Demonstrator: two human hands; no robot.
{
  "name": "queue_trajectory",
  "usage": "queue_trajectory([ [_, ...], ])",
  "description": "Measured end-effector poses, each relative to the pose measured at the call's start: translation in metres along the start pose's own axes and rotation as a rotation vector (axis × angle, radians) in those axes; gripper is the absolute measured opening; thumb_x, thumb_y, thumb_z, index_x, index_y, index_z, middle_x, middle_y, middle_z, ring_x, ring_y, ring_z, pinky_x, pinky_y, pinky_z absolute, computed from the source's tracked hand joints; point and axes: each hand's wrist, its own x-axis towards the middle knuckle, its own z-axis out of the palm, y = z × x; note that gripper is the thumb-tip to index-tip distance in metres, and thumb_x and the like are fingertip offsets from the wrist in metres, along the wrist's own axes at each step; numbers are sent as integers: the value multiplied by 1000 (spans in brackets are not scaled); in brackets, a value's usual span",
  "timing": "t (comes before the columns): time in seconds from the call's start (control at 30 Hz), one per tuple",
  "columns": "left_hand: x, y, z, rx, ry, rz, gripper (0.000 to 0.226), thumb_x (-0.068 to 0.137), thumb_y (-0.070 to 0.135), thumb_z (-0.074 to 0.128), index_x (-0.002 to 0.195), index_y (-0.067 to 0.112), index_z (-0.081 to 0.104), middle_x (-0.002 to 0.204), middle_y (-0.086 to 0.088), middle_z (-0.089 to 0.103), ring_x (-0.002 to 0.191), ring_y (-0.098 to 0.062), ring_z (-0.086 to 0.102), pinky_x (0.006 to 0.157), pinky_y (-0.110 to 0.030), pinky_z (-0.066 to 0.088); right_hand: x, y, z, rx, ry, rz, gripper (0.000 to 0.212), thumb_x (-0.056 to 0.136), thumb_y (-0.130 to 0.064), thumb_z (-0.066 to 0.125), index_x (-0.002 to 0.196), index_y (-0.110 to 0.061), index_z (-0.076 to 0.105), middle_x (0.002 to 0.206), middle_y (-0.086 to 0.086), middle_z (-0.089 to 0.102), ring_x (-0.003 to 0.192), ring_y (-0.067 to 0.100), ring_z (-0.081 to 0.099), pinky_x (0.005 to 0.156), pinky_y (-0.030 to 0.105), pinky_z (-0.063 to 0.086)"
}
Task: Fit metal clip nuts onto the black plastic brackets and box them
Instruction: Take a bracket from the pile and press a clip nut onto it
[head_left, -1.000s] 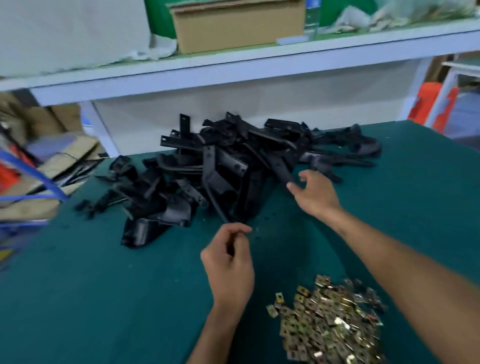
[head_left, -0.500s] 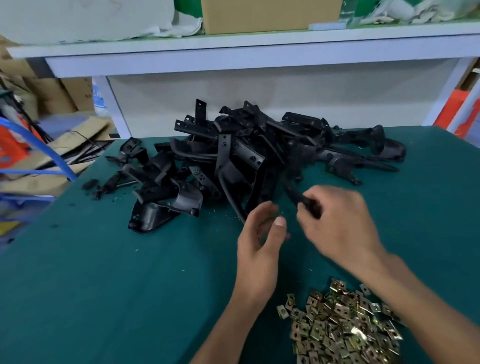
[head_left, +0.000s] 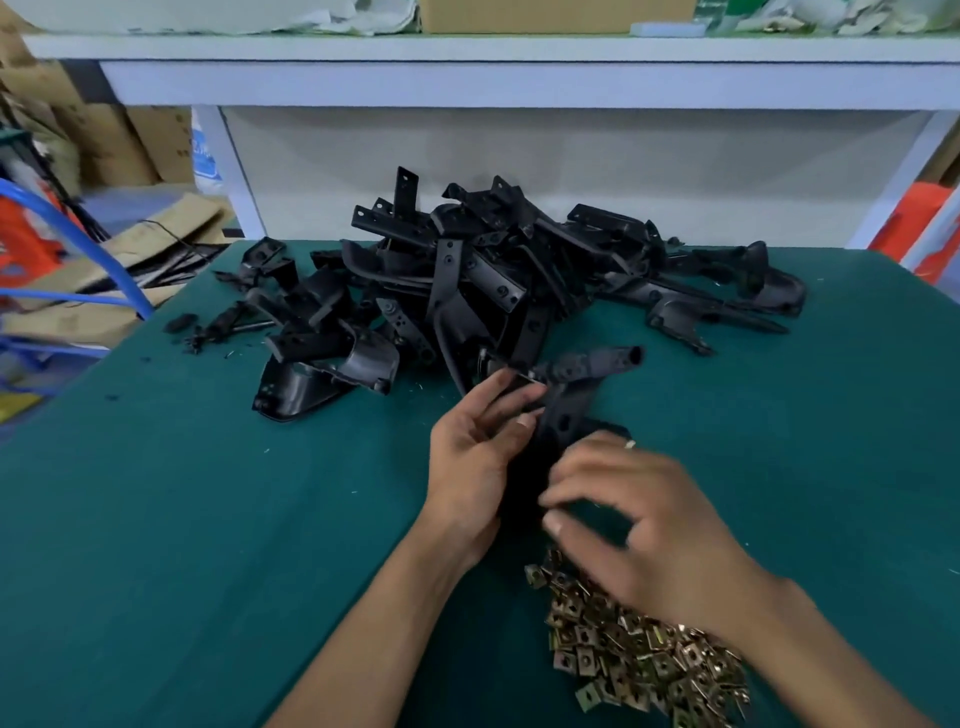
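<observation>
Gripping bracket (head_left: 566, 405) now pulled from pile (head_left: 467, 280), left hand (head_left: 478, 457) closed, right hand (head_left: 639, 514) (blurred) grip unclear

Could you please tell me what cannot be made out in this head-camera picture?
- Right hand: motion-blurred; whether it holds a clip nut is unclear.
- Black bracket: lower part hidden between both hands.
- Clip nut pile: cut off by bottom edge.
- Cardboard box: cropped by top edge.

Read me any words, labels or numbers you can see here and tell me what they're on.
None can be read.
White and blue bag behind the table leg: blue print, too blurred to read.
Brown cardboard cartons at left: faint marks, illegible.
Black plastic brackets and brass-coloured metal clip nuts: no visible text.
</observation>
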Motion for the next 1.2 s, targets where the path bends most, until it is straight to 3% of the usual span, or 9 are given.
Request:
queue_trajectory([
  [0.13, -1, -5, 4, -8, -19, -20, 50, 93, -17, 56, 139, 3, 53, 122, -8, 73, 113, -24, 70, 92, -30, 57, 15, 28, -10, 11, 343, 259, 26, 92, -30, 72, 117, -20, 70, 110, -14, 62, 98, 4, 63, 79, 30, 57],
  [0.23, -1, -11, 5, -26, -49, -76, 47, 94, -15, 57, 136, 5, 55, 128, -9, 70, 116, -25, 69, 92, -31, 58, 28, 46, -8, 81, 207, 552, 73, 89, -40, 76, 151, -27, 41, 134, -14, 44, 99, -2, 62, 79, 21, 53],
  [0.33, 1, -13, 4, 12, -109, -118, 40, 97, -12, 54, 131, 8, 62, 131, -7, 69, 121, -21, 66, 102, -36, 54, 43, 58, -7, 273, 138, 639, 77, 84, -46, 80, 147, -34, 37, 121, -20, 66, 95, -5, 66, 83, 22, 49],
  [0.53, 3, -13, 1, 29, -113, -133, 31, 103, 8, 57, 133, 4, 61, 131, -10, 68, 125, -26, 63, 107, -43, 51, 56, 62, 3, 112, -23, 503, 54, 87, -31, 80, 132, -31, 51, 113, -16, 63, 114, 9, 59, 84, 13, 42],
  [0.7, 4, -7, 1, -47, -84, -97, 35, 99, 6, 63, 134, 9, 63, 129, -8, 69, 122, -24, 65, 98, -38, 56, 45, 51, 0, 55, -228, 358, 94, 85, -54, 69, 158, -53, 9, 161, -17, 33, 144, 1, 30, 112, 25, 27],
  [0.8, 4, -8, 0, -73, -144, -107, 46, 100, -4, 55, 144, 10, 53, 136, -8, 65, 127, -26, 62, 105, -43, 52, 39, 48, 1, 61, -110, 347, 95, 90, -27, 75, 157, -55, 15, 157, -17, 39, 136, 1, 42, 111, 22, 32],
  [0.97, 1, -4, 1, -53, -279, -98, 52, 101, -10, 43, 150, 4, 43, 151, -12, 52, 139, -27, 51, 118, -50, 38, 38, 46, -13, 300, 105, 483, 92, 85, -12, 83, 155, -46, 35, 122, -15, 66, 83, 17, 67, 78, 24, 56],
  [1.07, -2, -7, 4, -5, -334, -61, 57, 101, 10, 55, 155, 7, 36, 149, -12, 53, 137, -27, 52, 114, -53, 42, 37, 37, -13, 125, 170, 414, 76, 87, -16, 81, 152, -33, 46, 112, -7, 66, 99, 9, 64, 91, 21, 53],
  [1.2, -6, -10, 9, -5, -335, -41, 38, 103, 17, 57, 138, 5, 50, 139, -18, 60, 127, -30, 61, 102, -46, 52, 41, 12, -6, 91, 25, 361, 68, 91, -13, 71, 154, -20, 45, 136, -5, 54, 125, 0, 50, 108, 10, 36],
])
